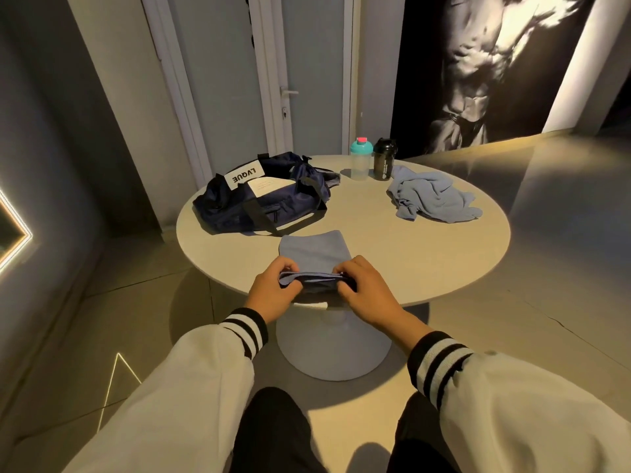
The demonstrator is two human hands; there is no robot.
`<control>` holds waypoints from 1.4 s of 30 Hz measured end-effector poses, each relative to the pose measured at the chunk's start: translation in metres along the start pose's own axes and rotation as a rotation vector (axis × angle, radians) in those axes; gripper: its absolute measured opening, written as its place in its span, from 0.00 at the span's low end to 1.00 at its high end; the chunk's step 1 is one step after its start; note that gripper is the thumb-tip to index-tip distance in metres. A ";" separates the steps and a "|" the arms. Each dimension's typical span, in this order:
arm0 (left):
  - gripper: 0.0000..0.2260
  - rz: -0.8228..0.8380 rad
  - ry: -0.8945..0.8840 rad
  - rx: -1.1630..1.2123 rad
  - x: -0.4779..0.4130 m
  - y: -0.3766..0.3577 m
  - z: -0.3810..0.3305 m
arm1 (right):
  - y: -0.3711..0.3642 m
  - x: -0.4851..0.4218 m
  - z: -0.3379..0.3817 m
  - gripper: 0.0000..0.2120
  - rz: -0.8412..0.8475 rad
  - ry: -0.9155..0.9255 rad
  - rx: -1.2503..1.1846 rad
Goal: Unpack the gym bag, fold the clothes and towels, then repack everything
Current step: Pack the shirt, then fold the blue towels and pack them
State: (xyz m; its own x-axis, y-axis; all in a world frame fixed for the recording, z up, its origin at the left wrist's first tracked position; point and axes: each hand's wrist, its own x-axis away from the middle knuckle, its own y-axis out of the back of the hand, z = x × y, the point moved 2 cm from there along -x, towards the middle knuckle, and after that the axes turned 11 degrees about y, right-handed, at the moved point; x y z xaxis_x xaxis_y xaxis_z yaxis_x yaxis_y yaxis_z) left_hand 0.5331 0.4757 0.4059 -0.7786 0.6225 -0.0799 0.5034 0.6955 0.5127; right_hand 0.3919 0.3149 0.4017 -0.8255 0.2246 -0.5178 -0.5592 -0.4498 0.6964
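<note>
Towel (312, 249), blue and partly folded, lies flat on the counter (426, 261) and stretches away from both hands. Its near edge is bunched into layers between them. The left hand (273, 291) pinches the left end of that layered edge with curled fingers, and the right hand (368, 291) grips the right end the same way.

The step in hand looks like the folding stage, with unpacking largely done. The next move probably calls for carrying the gripped edge forward over the flat part, keeping both ends level so the layers stay square.

Beyond the left hand sits the navy gym bag (266, 199), unzipped and slumped, just past the towel's far edge. Its white label (244, 175) reads "LVQUE", upside down from here. Far beyond the right hand lies a crumpled blue garment (433, 196), not yet folded. Behind it stand a teal-lidded shaker (360, 160) and a black shaker (383, 160), whose white print is too small to read.
</note>
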 end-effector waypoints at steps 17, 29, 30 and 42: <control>0.15 -0.075 0.142 0.206 -0.100 -0.003 -0.004 | -0.012 -0.108 -0.035 0.19 -0.134 -0.189 0.053; 0.19 -0.168 0.136 0.231 -0.135 -0.029 0.024 | -0.050 -0.114 -0.082 0.08 -0.155 -0.233 0.006; 0.18 -0.159 0.078 0.187 -0.133 -0.030 0.025 | -0.055 -0.111 -0.088 0.09 -0.149 -0.235 -0.022; 0.10 -0.274 0.045 -0.178 -0.121 -0.036 0.032 | -0.056 -0.106 -0.102 0.25 0.093 -0.349 0.068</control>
State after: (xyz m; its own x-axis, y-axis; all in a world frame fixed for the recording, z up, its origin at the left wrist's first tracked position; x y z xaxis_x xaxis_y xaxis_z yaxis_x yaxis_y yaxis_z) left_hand 0.6207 0.3867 0.3695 -0.8936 0.4018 -0.1999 0.2026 0.7586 0.6193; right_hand 0.5183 0.2282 0.3669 -0.8430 0.4721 -0.2579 -0.4745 -0.4267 0.7699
